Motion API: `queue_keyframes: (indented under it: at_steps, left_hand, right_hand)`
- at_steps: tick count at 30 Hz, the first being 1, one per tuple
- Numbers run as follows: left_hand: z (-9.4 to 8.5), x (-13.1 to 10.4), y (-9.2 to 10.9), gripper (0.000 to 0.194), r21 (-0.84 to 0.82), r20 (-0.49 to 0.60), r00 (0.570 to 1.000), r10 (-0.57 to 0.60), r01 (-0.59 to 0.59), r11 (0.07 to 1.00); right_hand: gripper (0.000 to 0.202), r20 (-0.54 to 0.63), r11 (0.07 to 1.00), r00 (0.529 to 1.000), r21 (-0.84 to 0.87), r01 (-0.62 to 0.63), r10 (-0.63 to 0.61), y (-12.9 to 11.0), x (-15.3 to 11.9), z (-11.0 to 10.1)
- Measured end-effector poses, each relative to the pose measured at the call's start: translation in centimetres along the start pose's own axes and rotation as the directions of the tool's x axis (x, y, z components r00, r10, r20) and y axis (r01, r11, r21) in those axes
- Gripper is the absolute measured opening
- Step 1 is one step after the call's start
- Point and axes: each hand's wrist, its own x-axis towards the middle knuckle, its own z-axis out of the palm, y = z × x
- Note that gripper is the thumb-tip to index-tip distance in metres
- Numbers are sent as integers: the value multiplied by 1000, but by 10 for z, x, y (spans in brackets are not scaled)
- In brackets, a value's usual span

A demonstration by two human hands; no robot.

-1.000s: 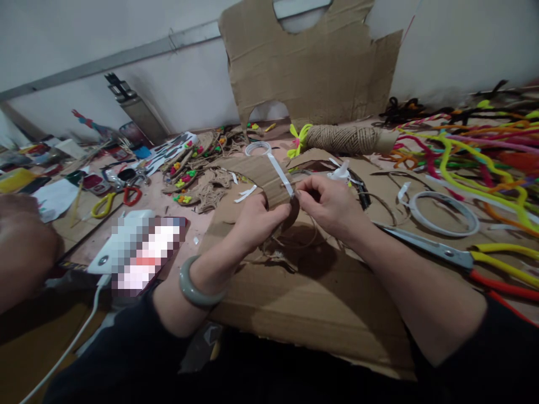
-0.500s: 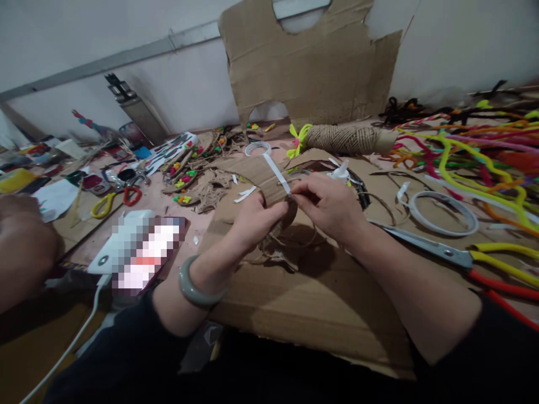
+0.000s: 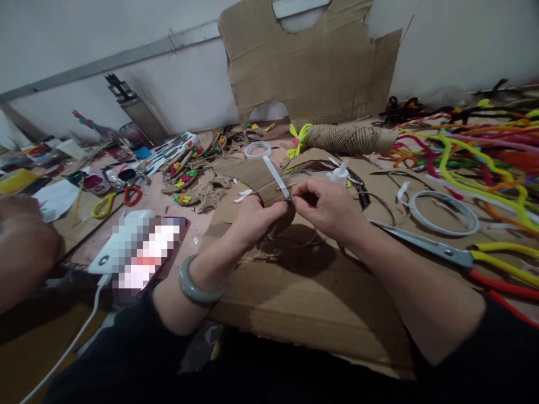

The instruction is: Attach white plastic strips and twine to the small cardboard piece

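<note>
While the left hand is gripping the card at the centre of the frame, thumb pressing its edge and other fingers mostly hidden, the right hand is holding thumb and forefinger together, apparently pinching the lower end of the tape, which is running diagonally across the card. If the left grip is slackening, the card could be turning and the tape creasing; uneven pulling could be lifting it. Scraps, lying left of centre beside the left hand, could be sticking astray. Scissors are lying at the right, blades near the right forearm, which could be snagging them.
</note>
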Motion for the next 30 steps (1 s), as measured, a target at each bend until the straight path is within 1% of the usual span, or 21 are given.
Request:
queue_keyframes:
  at_steps: [3,6,10,13,16,19,23,25,27,30]
  left_hand:
    - [0,2,-3,6,-11,-9,1000,21,-21,1000]
    - [-1,3,-5,4,-10,-8,999,41,-41,999]
    - [-1,3,-5,8,29,-8,998,61,-61,998]
    - [-1,2,-4,9,68,-8,999,50,-49,997]
    - [-1,2,-4,9,75,-2,999,54,-54,996]
    - [0,3,-7,7,50,33,998,53,-55,997]
    - [1,3,-8,10,76,42,999,19,-22,997]
    - [1,4,-9,7,40,48,998,34,-36,999]
    - [1,5,-11,6,-19,58,997,59,-58,998]
    - [1,7,-15,9,-53,68,996,58,-54,997]
  right_hand:
    - [11,-27,998,998,-39,49,-51,1,-1,-1]
    - [10,-22,987,994,-123,106,-109,2,-4,0]
    - [10,-21,963,989,-231,139,-148,3,-7,1]
    - [12,-18,951,987,-269,150,-160,3,-8,2]
    - [12,-25,956,989,-260,134,-146,3,-7,2]
    - [13,-60,967,991,-234,102,-119,3,-6,3]
    - [12,-90,983,995,-180,32,-49,3,-4,3]
    - [10,-114,989,993,-150,4,-21,3,-4,2]
    - [11,-123,993,992,-119,22,-37,3,-3,1]
    - [12,-81,990,991,-102,95,-103,5,-4,-1]
